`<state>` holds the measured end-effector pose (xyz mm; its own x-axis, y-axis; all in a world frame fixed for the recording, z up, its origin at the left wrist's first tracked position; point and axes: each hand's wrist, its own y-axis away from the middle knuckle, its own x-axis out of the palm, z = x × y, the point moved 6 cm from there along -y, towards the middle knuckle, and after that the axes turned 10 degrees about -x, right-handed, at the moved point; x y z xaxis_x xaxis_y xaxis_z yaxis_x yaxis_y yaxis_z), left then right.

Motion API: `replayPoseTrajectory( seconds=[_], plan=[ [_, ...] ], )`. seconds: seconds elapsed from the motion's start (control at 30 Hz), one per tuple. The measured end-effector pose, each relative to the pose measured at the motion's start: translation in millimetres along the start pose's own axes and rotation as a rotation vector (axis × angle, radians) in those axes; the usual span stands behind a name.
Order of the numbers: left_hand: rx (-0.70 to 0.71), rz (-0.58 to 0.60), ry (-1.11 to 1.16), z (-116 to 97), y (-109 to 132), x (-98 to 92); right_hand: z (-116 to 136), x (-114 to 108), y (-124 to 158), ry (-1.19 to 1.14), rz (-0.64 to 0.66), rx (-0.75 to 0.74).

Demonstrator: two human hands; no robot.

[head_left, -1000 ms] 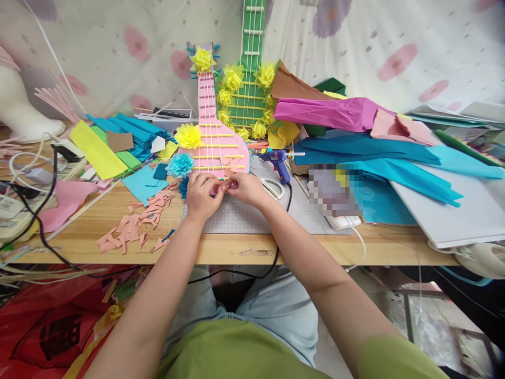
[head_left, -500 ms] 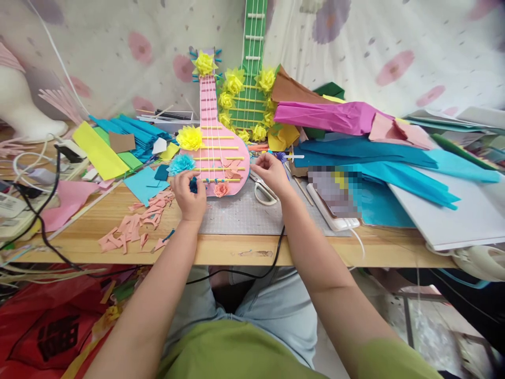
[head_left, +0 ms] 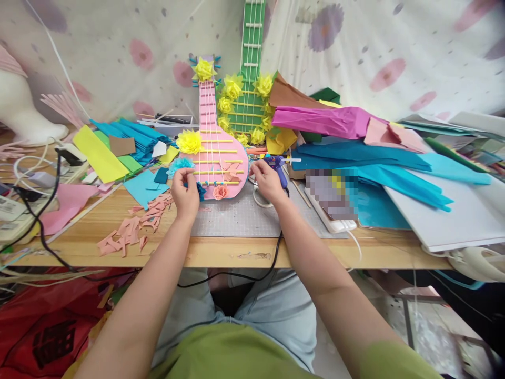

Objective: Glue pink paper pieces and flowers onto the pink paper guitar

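A pink toy guitar (head_left: 232,152) made of card leans against the back, with white strings, yellow sticks and paper flowers on it. My left hand (head_left: 185,195) is closed at its lower left edge, below a light blue paper flower (head_left: 180,166). A dark blue paper flower (head_left: 201,191) shows beside those fingers. My right hand (head_left: 266,179) has its fingers pinched at the guitar's right edge; the fingertips are partly hidden. Behind that hand lies a purple glue gun (head_left: 281,169). White-handled scissors (head_left: 259,198) are partly covered by the same hand.
A green toy guitar (head_left: 251,68) with yellow flowers stands behind. Pink paper scraps (head_left: 128,231) litter the left side. Folded crepe paper (head_left: 363,158) is piled on the right, near a white power strip (head_left: 341,225). A black cable (head_left: 272,263) hangs over the table edge.
My left hand has shifted slightly left, showing more of the dark blue flower. My right hand has moved a little left and down, uncovering more of the glue gun. The view has tilted slightly.
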<state>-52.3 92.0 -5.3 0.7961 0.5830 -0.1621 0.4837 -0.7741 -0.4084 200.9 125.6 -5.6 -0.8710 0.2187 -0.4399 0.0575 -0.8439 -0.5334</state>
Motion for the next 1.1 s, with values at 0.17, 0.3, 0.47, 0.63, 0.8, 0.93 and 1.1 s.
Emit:
replayPoseTrajectory(
  seconds=[0.17,0.3,0.47,0.63,0.8,0.93,1.1],
  plan=[
    [0.039,0.173,-0.155,-23,-14,17.8,9,15,4,0.132,0.025,0.009],
    [0.064,0.280,-0.322,-31,-20,32.3,18,16,3,0.233,0.029,-0.055],
    [0.115,0.318,-0.355,-43,-14,37.0,34,25,3,0.300,0.087,-0.226],
    [0.137,0.297,-0.360,-48,-7,36.0,31,30,1,0.308,0.062,-0.187],
    [0.131,0.326,-0.348,-49,-4,41.4,17,31,0,0.087,-0.056,-0.058],
    [0.111,0.378,-0.312,-52,-3,49.4,6,30,-2,-0.172,-0.119,0.096],
    [0.122,0.482,-0.278,-60,-3,63.9,-2,27,-3,-0.378,-0.110,0.227]
  ],
)
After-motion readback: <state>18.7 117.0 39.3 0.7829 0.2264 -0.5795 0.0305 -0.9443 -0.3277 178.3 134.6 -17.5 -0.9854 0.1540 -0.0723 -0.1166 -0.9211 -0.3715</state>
